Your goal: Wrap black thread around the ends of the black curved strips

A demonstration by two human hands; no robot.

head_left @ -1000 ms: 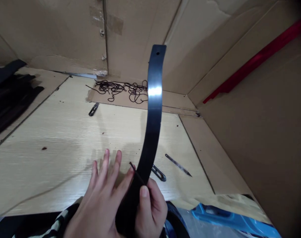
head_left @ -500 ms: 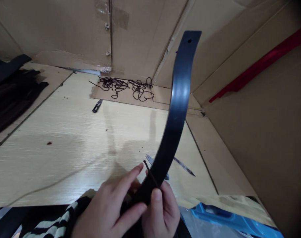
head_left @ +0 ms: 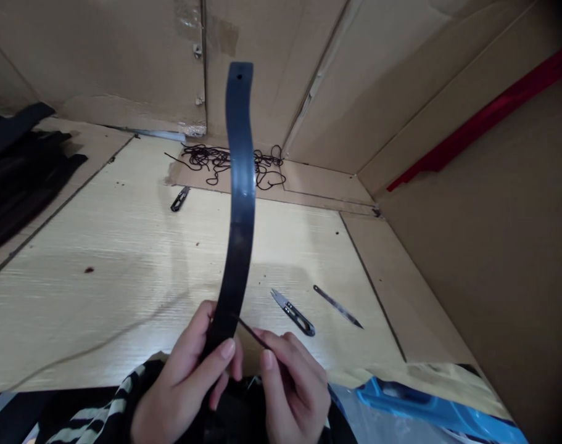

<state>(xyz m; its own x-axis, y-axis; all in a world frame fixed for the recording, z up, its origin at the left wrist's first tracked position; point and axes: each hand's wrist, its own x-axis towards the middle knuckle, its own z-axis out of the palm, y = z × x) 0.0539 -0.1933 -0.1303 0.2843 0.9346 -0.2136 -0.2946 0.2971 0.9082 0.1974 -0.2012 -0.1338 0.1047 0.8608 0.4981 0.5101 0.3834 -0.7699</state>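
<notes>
A long, curved black strip (head_left: 241, 209) with a small hole near its top end stands up in front of me, leaning slightly. My left hand (head_left: 181, 385) is closed around its lower part, thumb on the near face. From the strip's right edge a short dark cord (head_left: 253, 333) runs to my right hand (head_left: 297, 382), where thumb and forefinger pinch it. The strip's lower end is hidden by my left hand and dark clothing. Just beyond my right hand, thread snips (head_left: 293, 313) lie on the table, beside a thin pointed metal tool (head_left: 338, 306).
A tangle of dark cord (head_left: 211, 161) lies at the back by the cardboard wall (head_left: 271, 80). Another small dark cutter (head_left: 180, 199) rests left of centre. Black strips (head_left: 26, 179) are piled at far left. A blue plastic object (head_left: 424, 404) is below the table edge.
The strip has swung left and more upright. My right hand has come away from the strip to the right, pulling the cord out. My left hand has closed around the strip.
</notes>
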